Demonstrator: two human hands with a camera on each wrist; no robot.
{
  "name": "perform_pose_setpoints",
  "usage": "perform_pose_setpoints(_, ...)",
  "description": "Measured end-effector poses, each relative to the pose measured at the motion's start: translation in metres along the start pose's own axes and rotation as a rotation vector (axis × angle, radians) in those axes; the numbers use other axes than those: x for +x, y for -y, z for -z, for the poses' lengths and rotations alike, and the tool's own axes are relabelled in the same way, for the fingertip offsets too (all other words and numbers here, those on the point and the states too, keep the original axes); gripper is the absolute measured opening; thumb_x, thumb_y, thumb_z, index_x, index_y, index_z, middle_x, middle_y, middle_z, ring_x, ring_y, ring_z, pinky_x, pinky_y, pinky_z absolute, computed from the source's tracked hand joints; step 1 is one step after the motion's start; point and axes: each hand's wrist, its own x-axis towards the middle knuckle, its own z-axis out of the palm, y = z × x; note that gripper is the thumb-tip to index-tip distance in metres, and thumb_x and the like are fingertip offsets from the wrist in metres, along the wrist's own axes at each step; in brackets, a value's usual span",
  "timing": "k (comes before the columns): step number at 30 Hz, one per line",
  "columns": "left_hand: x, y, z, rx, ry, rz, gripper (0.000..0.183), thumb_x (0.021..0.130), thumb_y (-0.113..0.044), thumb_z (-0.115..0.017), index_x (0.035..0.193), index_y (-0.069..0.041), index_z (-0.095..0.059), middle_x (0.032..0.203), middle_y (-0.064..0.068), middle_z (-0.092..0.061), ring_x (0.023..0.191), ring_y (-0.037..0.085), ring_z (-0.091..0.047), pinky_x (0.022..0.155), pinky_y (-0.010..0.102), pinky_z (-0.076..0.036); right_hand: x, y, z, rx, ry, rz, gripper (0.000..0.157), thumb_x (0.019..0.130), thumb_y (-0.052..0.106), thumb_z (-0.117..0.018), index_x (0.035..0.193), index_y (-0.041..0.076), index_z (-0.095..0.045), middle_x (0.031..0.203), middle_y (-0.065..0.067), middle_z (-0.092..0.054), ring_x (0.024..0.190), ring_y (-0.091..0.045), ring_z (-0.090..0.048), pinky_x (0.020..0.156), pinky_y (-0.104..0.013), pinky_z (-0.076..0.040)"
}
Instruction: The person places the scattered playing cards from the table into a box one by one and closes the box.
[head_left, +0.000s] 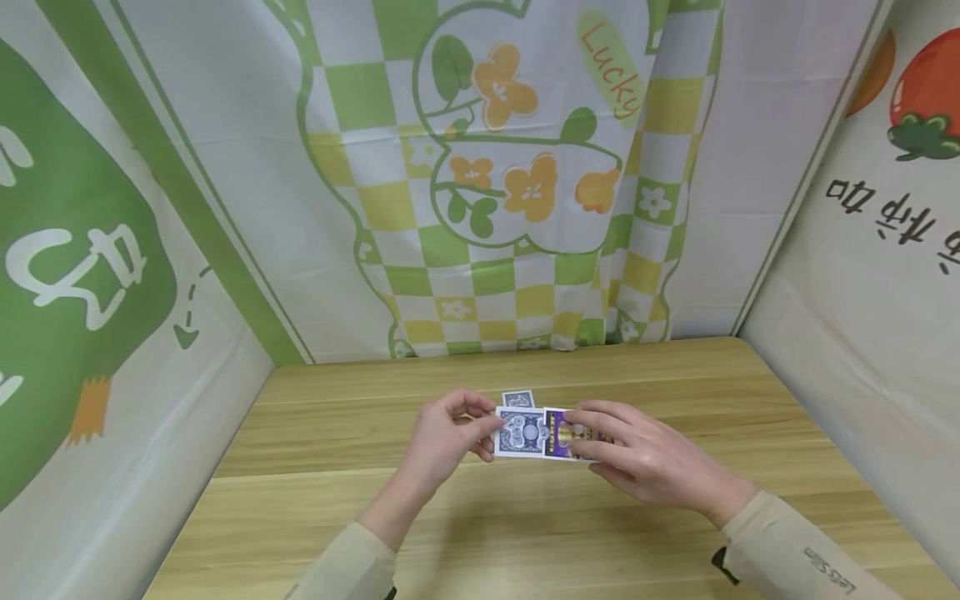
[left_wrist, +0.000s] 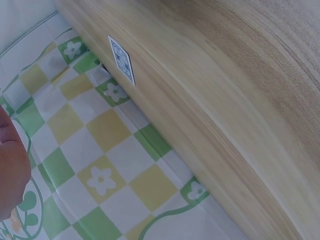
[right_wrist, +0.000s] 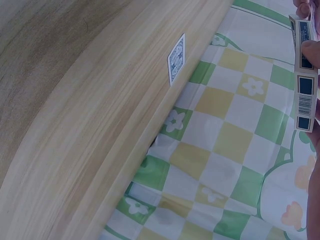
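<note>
In the head view my left hand (head_left: 446, 433) pinches the left end of a blue-backed deck of playing cards (head_left: 521, 433) between thumb and fingers. My right hand (head_left: 648, 454) grips a purple-and-gold panel (head_left: 558, 433) that adjoins the deck on its right, fingers over the top and thumb below. At the right edge of the right wrist view, a narrow card box side (right_wrist: 305, 102) shows a barcode and dark blue labels. A single blue-backed card (head_left: 517, 399) lies on the table just beyond the deck. Only part of my left hand shows in the left wrist view.
Both hands are above a wood-grain table (head_left: 337, 500). A green-and-yellow checkered curtain (head_left: 480, 283) hangs behind its far edge. Printed white walls stand on both sides, with a green panel (head_left: 75, 250) at left and a tomato picture (head_left: 930, 92) at right.
</note>
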Motion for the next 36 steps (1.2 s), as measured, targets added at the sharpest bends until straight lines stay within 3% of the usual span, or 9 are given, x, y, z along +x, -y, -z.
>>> perform_pose_setpoints(9,-0.001,0.001,-0.001,0.029,0.020,-0.011,0.020,0.091,-0.008,-0.075,0.108,0.002,-0.071,0.091,0.014,-0.067,0.059,0.018,-0.066,0.058,0.037,-0.065,0.001,0.000,0.000,-0.004,0.000,0.005,0.033,0.108,0.028,-0.048,0.126,0.014,-0.071,0.142,-0.008,-0.060,0.126,-0.029,-0.059,0.095,-0.044,-0.060)
perform_pose_setpoints(18,-0.007,0.000,-0.002,0.152,0.061,-0.056,0.021,0.097,-0.012,-0.068,0.116,-0.007,-0.073,0.090,0.011,-0.068,0.059,0.018,-0.064,0.056,0.037,-0.063,0.002,0.000,-0.001,-0.005,-0.004,0.014,0.032,0.107,0.027,-0.048,0.127,0.014,-0.071,0.141,-0.009,-0.061,0.126,-0.029,-0.059,0.095,-0.044,-0.059)
perform_pose_setpoints(22,-0.009,-0.001,-0.004,0.223,0.079,-0.089,0.022,0.098,-0.015,-0.066,0.118,-0.009,-0.073,0.092,0.015,-0.068,0.058,0.017,-0.062,0.054,0.035,-0.062,0.003,0.000,-0.001,-0.008,-0.007,0.015,0.032,0.107,0.027,-0.049,0.126,0.014,-0.071,0.141,-0.009,-0.061,0.126,-0.029,-0.059,0.095,-0.044,-0.060)
perform_pose_setpoints(28,-0.013,0.000,-0.007,0.264,0.125,-0.127,0.023,0.099,-0.018,-0.067,0.118,-0.009,-0.075,0.092,0.016,-0.068,0.056,0.016,-0.060,0.051,0.036,-0.060,0.002,0.000,-0.001,-0.010,-0.011,0.006,0.032,0.108,0.028,-0.048,0.125,0.014,-0.071,0.141,-0.009,-0.061,0.125,-0.029,-0.059,0.094,-0.044,-0.060)
perform_pose_setpoints(36,-0.014,0.002,-0.009,0.322,0.187,-0.139,0.026,0.100,-0.020,-0.064,0.124,-0.012,-0.073,0.089,0.011,-0.070,0.055,0.014,-0.059,0.048,0.029,-0.057,0.002,0.001,0.000,-0.015,-0.007,-0.004,0.033,0.108,0.030,-0.047,0.125,0.015,-0.071,0.141,-0.009,-0.061,0.126,-0.029,-0.059,0.093,-0.043,-0.060)
